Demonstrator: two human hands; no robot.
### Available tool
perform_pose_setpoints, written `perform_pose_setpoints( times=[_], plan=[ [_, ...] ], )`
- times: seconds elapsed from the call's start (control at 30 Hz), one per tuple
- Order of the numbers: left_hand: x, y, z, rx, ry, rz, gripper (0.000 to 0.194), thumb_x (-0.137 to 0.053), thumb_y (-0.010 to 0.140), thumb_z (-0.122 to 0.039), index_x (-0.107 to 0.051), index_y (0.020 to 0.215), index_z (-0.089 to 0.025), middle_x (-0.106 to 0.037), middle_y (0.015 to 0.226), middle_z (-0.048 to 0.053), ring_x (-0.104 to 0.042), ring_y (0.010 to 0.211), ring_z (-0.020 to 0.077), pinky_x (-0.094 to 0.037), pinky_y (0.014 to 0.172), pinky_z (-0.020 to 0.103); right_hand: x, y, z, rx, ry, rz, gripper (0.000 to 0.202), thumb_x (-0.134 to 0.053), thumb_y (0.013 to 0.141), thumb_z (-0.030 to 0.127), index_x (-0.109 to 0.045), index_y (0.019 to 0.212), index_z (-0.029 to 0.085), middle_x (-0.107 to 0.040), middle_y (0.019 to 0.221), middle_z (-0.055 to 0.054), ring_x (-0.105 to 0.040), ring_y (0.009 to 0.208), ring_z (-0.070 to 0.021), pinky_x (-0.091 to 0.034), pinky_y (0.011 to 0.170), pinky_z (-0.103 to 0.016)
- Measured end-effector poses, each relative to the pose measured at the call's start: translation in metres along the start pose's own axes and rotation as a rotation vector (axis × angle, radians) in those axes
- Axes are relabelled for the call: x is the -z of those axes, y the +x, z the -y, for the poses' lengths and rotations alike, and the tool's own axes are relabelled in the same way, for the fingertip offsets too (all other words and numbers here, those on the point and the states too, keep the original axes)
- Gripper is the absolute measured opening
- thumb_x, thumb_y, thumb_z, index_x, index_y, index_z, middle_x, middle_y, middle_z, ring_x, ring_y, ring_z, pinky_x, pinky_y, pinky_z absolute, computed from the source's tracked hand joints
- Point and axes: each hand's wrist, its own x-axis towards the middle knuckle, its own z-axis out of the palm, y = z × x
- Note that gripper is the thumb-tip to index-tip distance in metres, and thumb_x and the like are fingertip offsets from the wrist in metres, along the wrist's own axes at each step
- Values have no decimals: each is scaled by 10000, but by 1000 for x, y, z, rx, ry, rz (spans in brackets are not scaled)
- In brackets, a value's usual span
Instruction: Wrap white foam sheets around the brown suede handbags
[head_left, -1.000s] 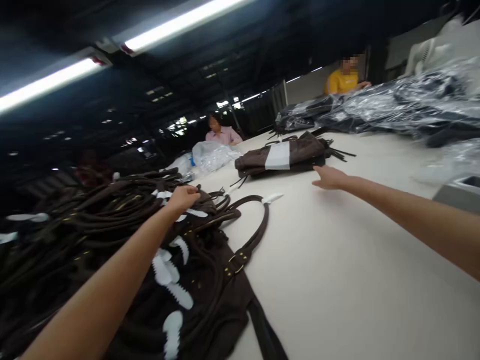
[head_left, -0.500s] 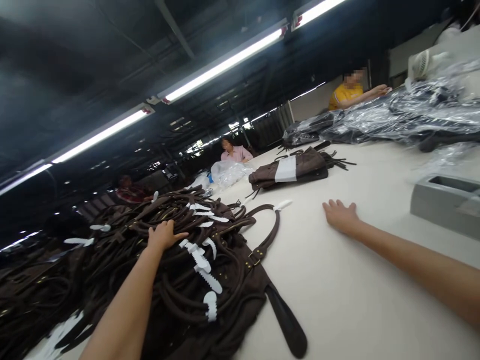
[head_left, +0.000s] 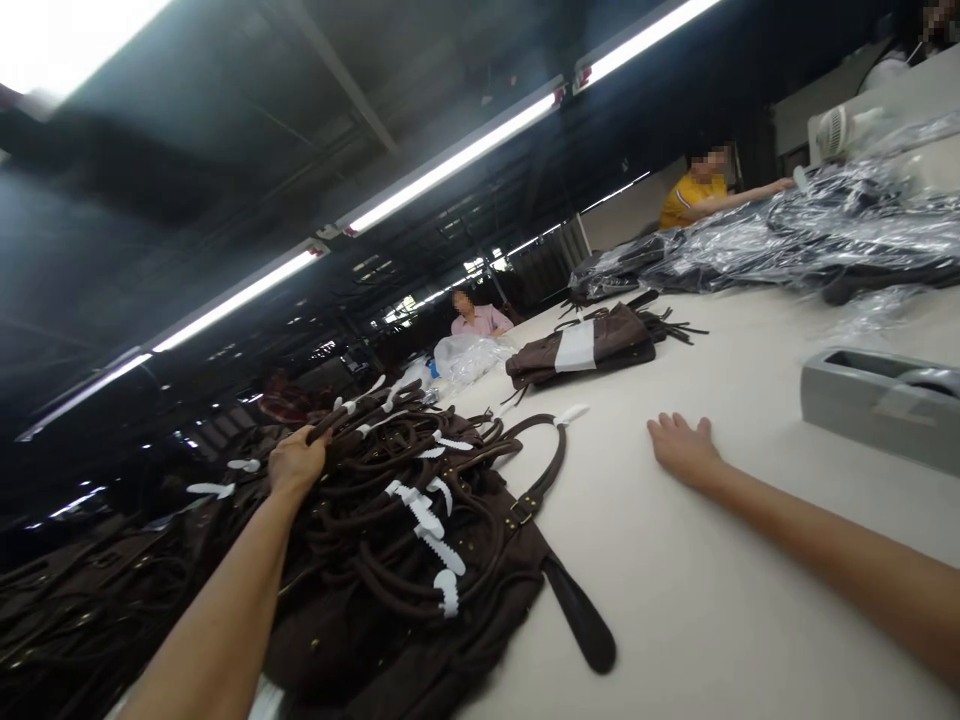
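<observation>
Closest to me, a spread-out pile of soft, dark-brown bags (head_left: 337, 640) fills the left side, and I have the left hand (head_left: 296, 465) over it, fingers curled around raised, dark-brown, cord-like handles (head_left: 337, 425); how firmly, I cannot tell. White, saw-edged tags (head_left: 444, 553) poke up among the loops, where they could catch. A flat, black, round-ended strap (head_left: 589, 625) sticks out from the pile's right side. My right hand (head_left: 686, 448) lies palm down, fingers slightly spread, holding no object. To its right sits a grey, box-shaped holder with a recessed top (head_left: 877, 418). Ahead lies a folded, dark-brown bundle with fringed ends and a white wrap (head_left: 615, 340). Crumpled clear plastic (head_left: 471, 360) and a long heap of dark goods in shiny plastic (head_left: 750, 245) block the way behind it.

For moving, I have the strip from the pile's right edge to the grey holder, reaching forward to the bundle. That surface is a smooth, cream-white tabletop (head_left: 675, 600). Beyond it are a person in a pink top (head_left: 480, 322), another in yellow (head_left: 686, 200), and a dim hall under slanting white tube lights (head_left: 457, 160).
</observation>
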Motion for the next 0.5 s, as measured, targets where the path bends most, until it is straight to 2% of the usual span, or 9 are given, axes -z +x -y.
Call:
perform_pose_setpoints(
  times=[0.1,0.2,0.27,0.37,0.43,0.5],
  plan=[
    [17,-18,-30,-43,0,-90,448,-340,875,-450,-674,977,-170,-683,858,177,-601,960,367,-420,838,451,2,-6,2,-6,2,-4,516,-204,888,33,-525,1283,123,-422,1410,-197,-335,1329,-343,-220,1001,-685],
    [29,-51,-73,-182,-33,-158,366,-375,900,-397,-660,959,-174,-686,891,163,-577,1020,339,-394,876,419,2,-9,2,-7,11,5,532,-192,886,27,-522,1294,115,-419,1423,-199,-333,1339,-344,-217,1010,-685],
    [36,-79,-107,-320,-80,-148,291,-412,911,-381,-643,929,-205,-695,918,120,-618,914,284,-415,786,356,1,-12,3,-11,17,11,537,-198,880,24,-530,1291,117,-423,1425,-198,-340,1340,-344,-221,1014,-679],
    [52,-127,-160,-486,-183,-159,276,-401,949,-391,-606,897,-214,-695,857,81,-642,838,228,-414,716,301,-1,-22,10,-10,30,8,545,-220,873,31,-523,1315,130,-406,1449,-190,-323,1359,-348,-207,1033,-670],
    [68,-163,-193,-571,-264,-174,277,-384,965,-400,-584,912,-216,-691,846,69,-648,813,199,-417,700,280,-1,-34,21,7,82,8,552,-275,877,73,-441,1398,149,-365,1484,-184,-303,1377,-348,-189,1055,-663],
    [89,-199,-219,-677,-378,-167,258,-397,965,-411,-572,921,-227,-686,824,48,-647,769,179,-426,673,268,1,-50,31,47,191,-12,614,-394,875,184,-299,1481,170,-301,1520,-185,-336,1363,-346,-229,1068,-628]
  ],
)
